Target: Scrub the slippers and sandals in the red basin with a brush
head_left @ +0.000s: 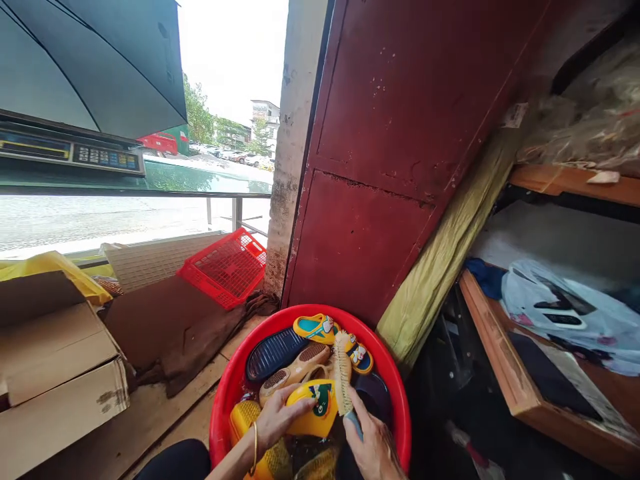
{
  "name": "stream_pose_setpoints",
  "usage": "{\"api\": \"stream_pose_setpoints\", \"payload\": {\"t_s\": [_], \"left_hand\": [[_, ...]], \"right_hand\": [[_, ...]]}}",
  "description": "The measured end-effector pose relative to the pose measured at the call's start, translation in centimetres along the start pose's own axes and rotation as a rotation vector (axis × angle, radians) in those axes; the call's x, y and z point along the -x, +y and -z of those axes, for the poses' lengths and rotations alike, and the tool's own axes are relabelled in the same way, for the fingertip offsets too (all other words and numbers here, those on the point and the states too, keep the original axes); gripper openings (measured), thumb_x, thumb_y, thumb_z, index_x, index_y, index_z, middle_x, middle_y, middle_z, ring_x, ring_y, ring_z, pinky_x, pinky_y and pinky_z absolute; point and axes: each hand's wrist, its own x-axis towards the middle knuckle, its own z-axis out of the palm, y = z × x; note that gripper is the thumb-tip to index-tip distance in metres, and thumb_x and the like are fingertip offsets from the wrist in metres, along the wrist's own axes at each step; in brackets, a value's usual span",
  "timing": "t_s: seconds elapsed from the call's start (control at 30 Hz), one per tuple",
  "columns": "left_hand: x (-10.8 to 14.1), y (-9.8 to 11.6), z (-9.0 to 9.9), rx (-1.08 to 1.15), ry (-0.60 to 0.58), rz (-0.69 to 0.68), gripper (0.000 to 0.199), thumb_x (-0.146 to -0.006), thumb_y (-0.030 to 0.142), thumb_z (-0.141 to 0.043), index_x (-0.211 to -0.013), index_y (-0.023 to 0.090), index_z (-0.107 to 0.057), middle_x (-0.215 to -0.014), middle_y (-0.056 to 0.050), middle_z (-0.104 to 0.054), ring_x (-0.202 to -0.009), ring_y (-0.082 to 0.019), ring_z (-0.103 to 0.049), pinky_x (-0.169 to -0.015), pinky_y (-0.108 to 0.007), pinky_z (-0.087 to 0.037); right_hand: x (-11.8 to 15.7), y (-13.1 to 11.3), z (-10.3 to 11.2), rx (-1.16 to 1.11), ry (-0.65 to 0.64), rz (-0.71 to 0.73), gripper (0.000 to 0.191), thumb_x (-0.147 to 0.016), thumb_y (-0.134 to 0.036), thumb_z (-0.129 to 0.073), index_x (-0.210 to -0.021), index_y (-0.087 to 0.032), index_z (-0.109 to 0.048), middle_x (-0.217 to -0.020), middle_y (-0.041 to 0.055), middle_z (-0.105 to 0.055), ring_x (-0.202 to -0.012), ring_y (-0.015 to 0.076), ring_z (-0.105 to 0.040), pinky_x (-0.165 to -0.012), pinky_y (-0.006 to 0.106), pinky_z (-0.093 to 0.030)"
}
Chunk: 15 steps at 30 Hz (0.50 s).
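While the left hand [277,417] curls its fingers round a yellow clog [313,408] inside a red plastic basin [223,407] of sandals, the right hand [375,450] closes its fingers on a bristle brush [343,373] set against the clog's side.

Nothing readable, even on the scale panel [106,156]

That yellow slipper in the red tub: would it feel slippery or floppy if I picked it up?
The yellow slipper looks like moulded plastic, so it is probably light and fairly stiff, flexing only a little. Its glossy surface, under the left hand, may well feel slippery, especially if wet from the red tub.
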Motion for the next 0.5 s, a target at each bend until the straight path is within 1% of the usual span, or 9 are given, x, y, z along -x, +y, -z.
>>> {"api": "stream_pose_setpoints", "payload": {"t_s": [0.03, 0.1, 0.17, 0.2, 0.27, 0.33, 0.43, 0.5], "left_hand": [[-0.5, 0.1, 0.0, 0.027, 0.026, -0.002, 0.076, -0.062, 0.076, -0.068, -0.109, 0.017, -0.073, -0.099, -0.010, -0.079, -0.086, -0.029, -0.072, -0.073, -0.035, -0.057], [-1.2, 0.1, 0.0, 0.060, 0.074, -0.017, 0.077, -0.061, 0.076, -0.070, -0.109, 0.015, -0.073, -0.101, -0.012, -0.078, -0.087, -0.029, -0.071, -0.074, -0.035, -0.057], [-1.5, 0.1, -0.1, 0.067, 0.094, -0.048, 0.072, -0.062, 0.072, -0.072, -0.106, 0.014, -0.074, -0.102, -0.012, -0.078, -0.088, -0.029, -0.071, -0.078, -0.036, -0.056], [-1.6, 0.0, -0.2, 0.066, 0.089, -0.061, 0.069, -0.063, 0.069, -0.072, -0.105, 0.015, -0.075, -0.102, -0.011, -0.078, -0.090, -0.030, -0.070, -0.079, -0.036, -0.056], [-1.7, -0.2, -0.1, 0.069, 0.066, -0.058, 0.064, -0.063, 0.066, -0.073, -0.103, 0.016, -0.076, -0.101, -0.010, -0.078, -0.092, -0.030, -0.070, -0.081, -0.036, -0.056], [-1.9, -0.6, 0.1, 0.085, 0.041, -0.017, 0.066, -0.060, 0.065, -0.075, -0.107, 0.018, -0.076, -0.100, -0.009, -0.078, -0.093, -0.031, -0.070, -0.081, -0.037, -0.056], [-2.7, -2.0, 0.6, 0.100, 0.030, 0.044, 0.077, -0.055, 0.066, -0.077, -0.117, 0.020, -0.072, -0.099, -0.008, -0.078, -0.092, -0.031, -0.071, -0.074, -0.036, -0.057], [-3.2, -2.9, 0.9, 0.053, 0.042, 0.069, 0.085, -0.056, 0.071, -0.073, -0.123, 0.021, -0.068, -0.099, -0.008, -0.078, -0.090, -0.030, -0.071, -0.069, -0.035, -0.058]], "right_hand": [[0.0, 0.0, -0.6, 0.032, 0.034, 0.029, 0.055, -0.093, -0.030, -0.044, -0.147, -0.031, -0.055, -0.114, 0.0055, -0.076, -0.092, 0.0224, -0.076, -0.076, 0.024, -0.060], [0.3, -0.4, -2.7, 0.100, 0.060, 0.064, 0.053, -0.096, -0.029, -0.038, -0.145, -0.034, -0.057, -0.101, 0.0063, -0.077, -0.081, 0.0222, -0.076, -0.069, 0.025, -0.060], [0.7, -1.2, -5.2, 0.155, 0.040, 0.069, 0.051, -0.097, -0.030, -0.037, -0.143, -0.037, -0.059, -0.087, 0.0063, -0.074, -0.068, 0.0213, -0.073, -0.061, 0.025, -0.058], [0.9, -1.5, -6.2, 0.172, 0.023, 0.066, 0.051, -0.097, -0.031, -0.039, -0.143, -0.039, -0.059, -0.083, 0.0060, -0.072, -0.063, 0.0205, -0.072, -0.057, 0.024, -0.057], [0.9, -1.6, -7.1, 0.194, -0.007, 0.033, 0.051, -0.094, -0.032, -0.044, -0.142, -0.043, -0.058, -0.082, 0.0051, -0.071, -0.058, 0.0190, -0.069, -0.052, 0.023, -0.054], [0.6, -0.4, -6.5, 0.192, -0.052, -0.028, 0.054, -0.092, -0.031, -0.047, -0.143, -0.047, -0.055, -0.085, 0.0036, -0.073, -0.061, 0.0193, -0.071, -0.051, 0.023, -0.053], [0.1, 2.7, -4.1, 0.144, -0.125, -0.127, 0.058, -0.089, -0.029, -0.050, -0.143, -0.048, -0.054, -0.088, 0.0012, -0.077, -0.070, 0.0215, -0.074, -0.055, 0.024, -0.053], [0.2, 4.1, -3.2, 0.137, -0.092, -0.197, 0.057, -0.088, -0.030, -0.052, -0.143, -0.044, -0.056, -0.084, 0.0016, -0.078, -0.070, 0.0229, -0.074, -0.058, 0.025, -0.054]]}}
